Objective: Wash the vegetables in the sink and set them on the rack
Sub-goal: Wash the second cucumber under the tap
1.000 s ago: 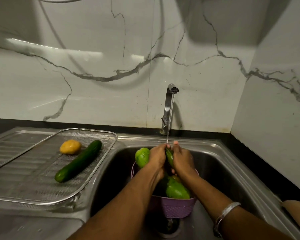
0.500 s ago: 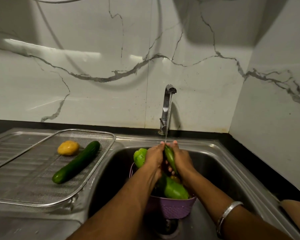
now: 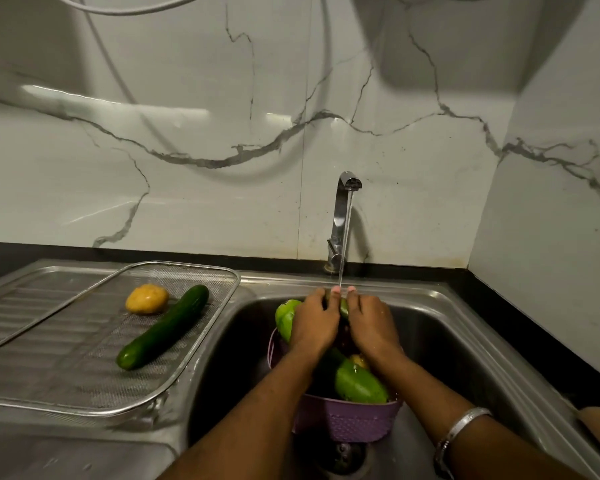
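Note:
My left hand (image 3: 314,320) and my right hand (image 3: 369,318) are pressed together under the tap's water stream, gripping a small green vegetable (image 3: 343,307) between them; only a sliver of it shows. Below them a purple basket (image 3: 347,420) stands in the steel sink (image 3: 430,341). It holds a light green pepper (image 3: 285,317) at its far left and another green pepper (image 3: 359,382) near the front, with a yellowish piece (image 3: 359,361) behind. On the mesh rack (image 3: 66,372) at the left lie a dark cucumber (image 3: 163,327) and a yellow vegetable (image 3: 147,298).
The chrome tap (image 3: 342,216) rises at the sink's back edge with water running. A ribbed steel drainboard (image 3: 21,306) lies under the rack. The drain (image 3: 343,452) sits in front of the basket. Marble walls close in the back and right.
The hands have closed further round the small green vegetable under the stream, so less of it shows now. The rack's contents have not moved.

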Action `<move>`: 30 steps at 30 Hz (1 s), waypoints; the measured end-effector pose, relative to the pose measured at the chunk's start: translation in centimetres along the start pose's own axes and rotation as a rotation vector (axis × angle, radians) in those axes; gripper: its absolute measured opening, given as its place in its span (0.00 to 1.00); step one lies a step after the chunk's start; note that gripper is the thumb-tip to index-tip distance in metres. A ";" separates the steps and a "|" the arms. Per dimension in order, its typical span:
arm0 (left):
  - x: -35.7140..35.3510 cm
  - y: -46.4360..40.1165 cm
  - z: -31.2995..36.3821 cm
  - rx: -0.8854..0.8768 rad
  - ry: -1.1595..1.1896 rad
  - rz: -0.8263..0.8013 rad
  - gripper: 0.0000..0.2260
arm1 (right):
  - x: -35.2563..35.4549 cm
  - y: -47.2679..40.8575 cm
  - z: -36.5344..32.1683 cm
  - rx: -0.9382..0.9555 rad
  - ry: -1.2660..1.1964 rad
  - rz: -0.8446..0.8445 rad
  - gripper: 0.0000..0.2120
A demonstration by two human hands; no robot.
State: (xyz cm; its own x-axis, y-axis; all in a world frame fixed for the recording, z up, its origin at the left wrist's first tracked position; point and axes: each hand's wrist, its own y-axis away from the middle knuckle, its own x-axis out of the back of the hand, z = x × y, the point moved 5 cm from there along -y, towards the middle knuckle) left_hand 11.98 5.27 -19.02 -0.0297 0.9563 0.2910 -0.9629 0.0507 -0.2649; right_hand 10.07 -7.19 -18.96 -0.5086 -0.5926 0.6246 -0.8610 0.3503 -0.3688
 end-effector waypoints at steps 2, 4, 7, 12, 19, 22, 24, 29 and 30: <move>-0.3 0.0 0.1 -0.058 -0.112 -0.008 0.16 | -0.4 -0.4 0.8 -0.088 -0.053 -0.026 0.35; -0.3 -0.3 0.1 -0.056 -0.198 0.012 0.15 | -0.7 -0.2 0.7 -0.105 -0.073 -0.056 0.31; -0.2 -0.9 -0.5 0.091 -0.121 0.049 0.13 | 0.4 0.5 -0.9 0.063 0.046 0.026 0.25; -0.1 -0.9 -1.2 0.226 0.162 0.137 0.11 | 1.0 1.5 -2.1 0.292 0.336 0.078 0.18; 0.6 -0.7 -0.2 0.025 0.172 0.137 0.09 | -1.2 0.9 0.6 -0.236 -0.406 -0.227 0.33; 1.0 -0.6 0.2 -0.031 0.197 0.150 0.05 | -1.6 1.7 0.1 -0.411 -0.615 -0.387 0.26; 1.3 -0.8 0.1 -0.045 0.200 0.171 0.04 | -1.8 1.4 -0.3 -0.360 -0.679 -0.399 0.23; 1.1 -1.3 -1.4 0.153 0.198 0.138 0.10 | -0.4 0.1 0.3 -0.211 -0.523 -0.071 0.13; 1.1 -1.2 -1.5 0.186 0.192 0.137 0.12 | -0.1 0.0 0.2 -0.189 -0.540 -0.045 0.12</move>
State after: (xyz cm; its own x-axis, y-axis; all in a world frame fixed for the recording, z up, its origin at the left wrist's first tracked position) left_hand 13.48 6.64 -19.74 -0.1288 0.9884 0.0802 -0.9866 -0.1196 -0.1115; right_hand 10.07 -7.27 -19.14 -0.4418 -0.8793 0.1782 -0.8922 0.4099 -0.1895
